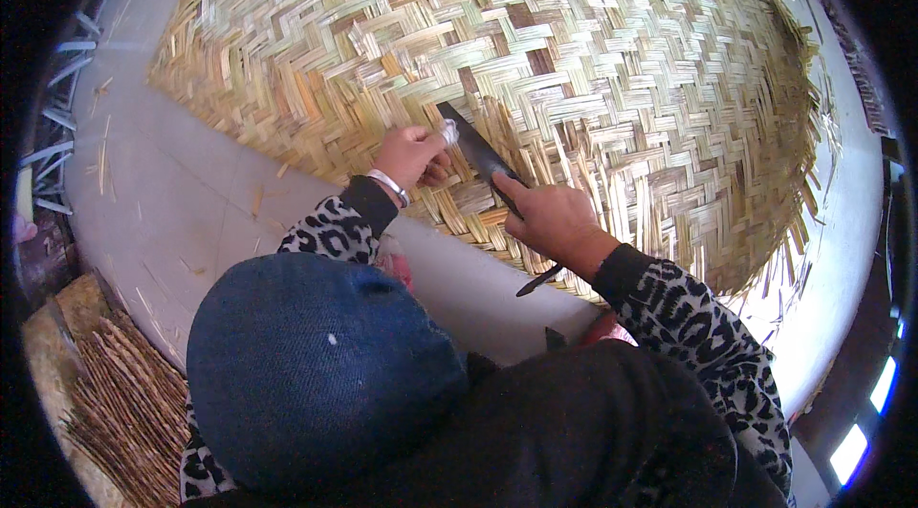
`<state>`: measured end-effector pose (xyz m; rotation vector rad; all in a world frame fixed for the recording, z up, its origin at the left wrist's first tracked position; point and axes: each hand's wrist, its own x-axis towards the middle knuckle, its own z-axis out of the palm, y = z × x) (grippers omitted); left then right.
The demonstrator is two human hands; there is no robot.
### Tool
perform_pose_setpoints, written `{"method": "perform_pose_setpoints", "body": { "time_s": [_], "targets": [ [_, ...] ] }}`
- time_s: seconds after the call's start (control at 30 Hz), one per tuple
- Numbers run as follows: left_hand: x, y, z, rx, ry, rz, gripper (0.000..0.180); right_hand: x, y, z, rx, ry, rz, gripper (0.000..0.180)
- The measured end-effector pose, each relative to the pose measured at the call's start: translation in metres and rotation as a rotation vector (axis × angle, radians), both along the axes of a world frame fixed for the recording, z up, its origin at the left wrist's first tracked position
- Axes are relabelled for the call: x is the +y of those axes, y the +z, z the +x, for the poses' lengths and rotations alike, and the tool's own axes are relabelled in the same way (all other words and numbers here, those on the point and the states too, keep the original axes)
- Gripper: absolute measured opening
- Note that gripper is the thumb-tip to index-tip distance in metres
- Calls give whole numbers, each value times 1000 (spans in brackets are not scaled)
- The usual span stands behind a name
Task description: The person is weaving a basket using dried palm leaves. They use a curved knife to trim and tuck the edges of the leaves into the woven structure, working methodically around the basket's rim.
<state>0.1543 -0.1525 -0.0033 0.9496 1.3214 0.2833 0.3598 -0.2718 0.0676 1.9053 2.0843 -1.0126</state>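
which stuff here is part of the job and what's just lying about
In use:
- woven mat
- dark flat-bladed tool, gripped in the right hand over the mat, left hand close beside it

Apparently just lying about:
- straw scraps on the pale floor
- brown stick bundle, lower left, untouched

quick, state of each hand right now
Left hand: fingers curled; can't tell whether fully closed or holding anything.
Right hand: closed, holding a long, dark, metal-bladed tool.
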Motion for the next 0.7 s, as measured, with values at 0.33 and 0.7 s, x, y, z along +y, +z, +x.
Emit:
{"method": "perform_pose_setpoints", "body": {
  "time_s": [0.33, 0.7],
  "targets": [
    [8, -16, 6, 452, -375, 638, 25, -31, 68, 59, -111, 164, -88, 49],
    [7, 0, 33, -377, -27, -297, 27, -18, 125, 81, 669, -449, -325, 56]
  ]
}}
